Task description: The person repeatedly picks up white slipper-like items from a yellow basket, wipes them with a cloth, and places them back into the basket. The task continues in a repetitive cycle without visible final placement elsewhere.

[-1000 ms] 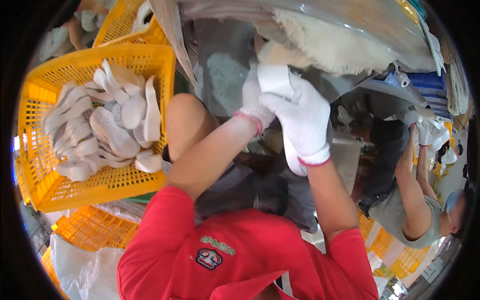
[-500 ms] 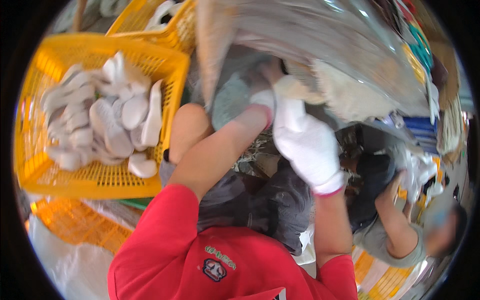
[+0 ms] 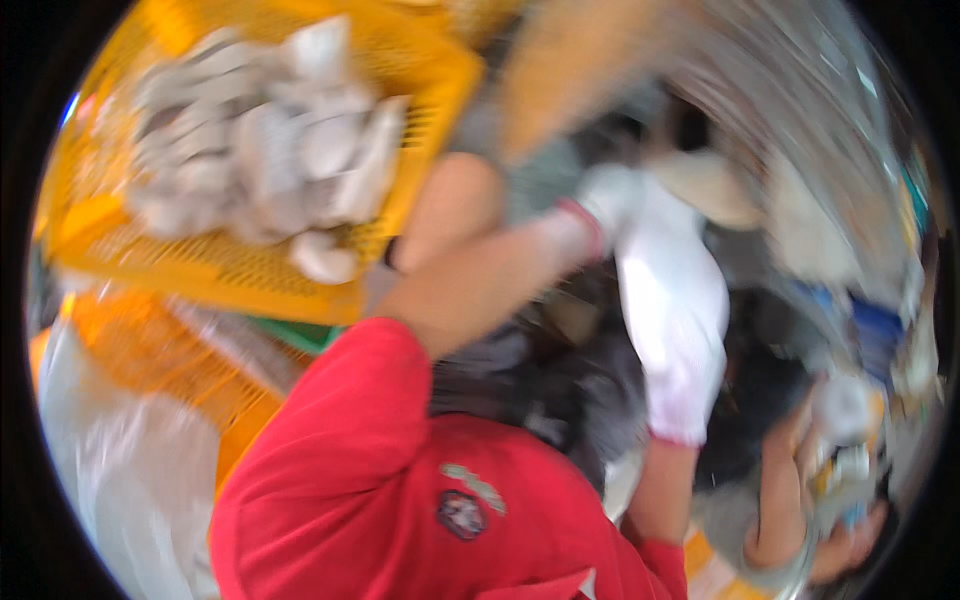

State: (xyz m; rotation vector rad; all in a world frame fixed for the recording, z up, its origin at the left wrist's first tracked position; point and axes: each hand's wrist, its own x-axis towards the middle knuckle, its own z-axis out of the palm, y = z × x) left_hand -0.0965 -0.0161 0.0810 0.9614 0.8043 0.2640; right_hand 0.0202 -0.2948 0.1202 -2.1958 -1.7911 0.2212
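Note:
My left hand (image 3: 612,200), in a white glove with a pink cuff, reaches in front of me. Against it lies my right hand (image 3: 672,265), gloved in white too. A cream, rounded flat piece (image 3: 710,188) sits right by the right hand's far end; whether it is held cannot be made out. Motion blur smears the fingers of both hands. To my left, a yellow crate (image 3: 225,270) holds several pale, shoe-sole-shaped pieces (image 3: 270,150).
Clear plastic sheeting (image 3: 780,70) covers something at the far right, with a brown panel edge (image 3: 575,70) beside it. Orange crates (image 3: 235,370) and a whitish plastic bag (image 3: 140,470) lie lower left. A co-worker's arm (image 3: 785,490) is at the lower right.
The whole view has swung, so crate and hands appear farther right, and the crate higher. My hands stay close together near the cream piece. The picture is blurrier.

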